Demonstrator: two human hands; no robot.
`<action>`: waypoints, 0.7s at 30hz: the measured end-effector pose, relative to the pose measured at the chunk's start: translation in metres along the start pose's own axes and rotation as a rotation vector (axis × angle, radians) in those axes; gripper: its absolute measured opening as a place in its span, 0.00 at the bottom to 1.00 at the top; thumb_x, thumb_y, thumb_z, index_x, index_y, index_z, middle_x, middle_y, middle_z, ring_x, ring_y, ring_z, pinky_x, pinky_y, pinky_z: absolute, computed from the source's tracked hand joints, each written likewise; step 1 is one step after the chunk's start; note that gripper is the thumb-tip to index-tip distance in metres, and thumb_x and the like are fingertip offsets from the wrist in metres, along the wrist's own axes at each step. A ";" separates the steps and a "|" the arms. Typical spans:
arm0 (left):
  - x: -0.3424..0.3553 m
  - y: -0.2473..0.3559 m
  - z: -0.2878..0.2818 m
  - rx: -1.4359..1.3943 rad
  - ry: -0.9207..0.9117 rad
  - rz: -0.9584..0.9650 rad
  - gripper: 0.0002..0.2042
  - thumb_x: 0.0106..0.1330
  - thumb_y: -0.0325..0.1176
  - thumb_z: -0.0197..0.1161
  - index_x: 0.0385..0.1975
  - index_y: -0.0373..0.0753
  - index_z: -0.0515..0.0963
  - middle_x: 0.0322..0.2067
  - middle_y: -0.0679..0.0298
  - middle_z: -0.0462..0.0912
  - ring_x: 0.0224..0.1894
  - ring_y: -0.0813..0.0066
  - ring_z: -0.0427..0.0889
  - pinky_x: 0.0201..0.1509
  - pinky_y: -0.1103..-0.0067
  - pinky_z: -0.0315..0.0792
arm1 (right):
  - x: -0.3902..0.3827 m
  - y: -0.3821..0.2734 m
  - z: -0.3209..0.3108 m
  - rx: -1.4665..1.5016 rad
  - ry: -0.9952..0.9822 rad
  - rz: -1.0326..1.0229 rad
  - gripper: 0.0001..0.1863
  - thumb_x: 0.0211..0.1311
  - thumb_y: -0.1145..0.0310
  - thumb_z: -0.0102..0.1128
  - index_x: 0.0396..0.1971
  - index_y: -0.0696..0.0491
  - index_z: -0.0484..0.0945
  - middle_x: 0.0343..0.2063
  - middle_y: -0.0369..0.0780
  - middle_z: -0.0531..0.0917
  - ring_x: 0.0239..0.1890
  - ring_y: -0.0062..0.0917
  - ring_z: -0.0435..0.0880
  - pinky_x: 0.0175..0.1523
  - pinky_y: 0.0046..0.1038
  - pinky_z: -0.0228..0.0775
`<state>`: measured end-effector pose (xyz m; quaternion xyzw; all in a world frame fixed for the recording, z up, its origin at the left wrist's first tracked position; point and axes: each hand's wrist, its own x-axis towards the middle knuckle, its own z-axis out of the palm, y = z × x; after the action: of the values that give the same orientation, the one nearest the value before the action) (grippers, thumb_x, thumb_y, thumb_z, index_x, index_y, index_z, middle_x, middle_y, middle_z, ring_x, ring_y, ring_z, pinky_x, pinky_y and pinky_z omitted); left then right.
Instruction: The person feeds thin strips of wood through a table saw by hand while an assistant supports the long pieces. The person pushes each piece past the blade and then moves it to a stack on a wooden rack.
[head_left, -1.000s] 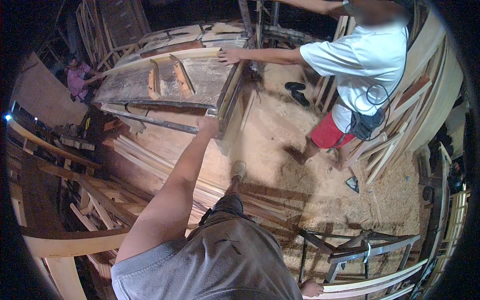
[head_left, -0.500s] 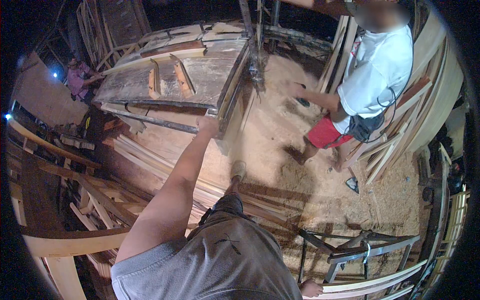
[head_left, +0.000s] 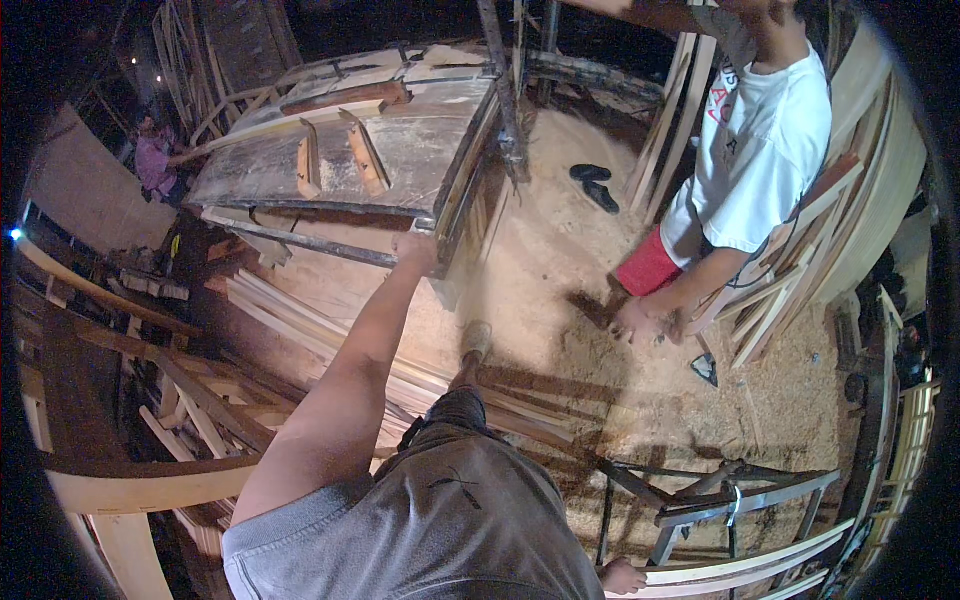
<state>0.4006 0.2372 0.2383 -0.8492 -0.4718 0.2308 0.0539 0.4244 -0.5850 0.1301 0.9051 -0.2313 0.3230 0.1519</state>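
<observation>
My left hand (head_left: 415,250) is closed on the near corner of a large dark worktable (head_left: 250,175), my arm stretched out straight. Two orange-brown wooden pieces (head_left: 367,160) lie slanted on its top. Behind them lies a long pale wooden strip (head_left: 300,130), its far left end at the hands of a person in a pink shirt (head_left: 157,165). Low in the picture, my right hand (head_left: 622,577) is partly hidden by my grey shirt. Its fingers are curled at the end of a pale wooden strip (head_left: 740,568).
A person in a white shirt (head_left: 770,150) stands at right on sawdust, one arm hanging low. Black sandals (head_left: 595,187) lie on the floor. A metal frame (head_left: 740,510) stands at lower right. Bundled strips (head_left: 300,325) lie by the table; bent boards (head_left: 870,180) lean at right.
The person in white has turned and lowered an arm, uncovering the sandals. The long strip on the table has slid left. My hands have stayed in place.
</observation>
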 end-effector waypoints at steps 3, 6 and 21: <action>-0.002 -0.005 0.001 -0.021 -0.007 0.006 0.20 0.56 0.44 0.60 0.46 0.43 0.79 0.48 0.62 0.79 0.49 0.64 0.79 0.42 0.60 0.72 | 0.002 0.000 0.002 -0.011 0.024 -0.002 0.26 0.57 0.49 0.49 0.23 0.62 0.72 0.22 0.51 0.74 0.23 0.46 0.74 0.25 0.46 0.66; 0.002 -0.002 0.002 -0.016 0.013 -0.003 0.20 0.55 0.45 0.60 0.47 0.43 0.78 0.48 0.62 0.79 0.49 0.64 0.79 0.42 0.60 0.72 | 0.000 0.002 0.005 -0.033 0.025 -0.004 0.25 0.56 0.50 0.49 0.23 0.62 0.72 0.22 0.51 0.74 0.24 0.45 0.74 0.25 0.46 0.66; 0.002 -0.001 0.005 -0.017 0.029 0.014 0.21 0.55 0.45 0.59 0.48 0.43 0.78 0.49 0.62 0.78 0.49 0.63 0.78 0.41 0.59 0.72 | 0.009 -0.014 -0.025 -0.181 -0.402 0.178 0.17 0.43 0.65 0.54 0.35 0.55 0.68 0.36 0.42 0.71 0.39 0.38 0.76 0.36 0.40 0.75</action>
<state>0.3986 0.2391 0.2337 -0.8561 -0.4672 0.2148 0.0519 0.4245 -0.5652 0.1528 0.9100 -0.3637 0.1264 0.1540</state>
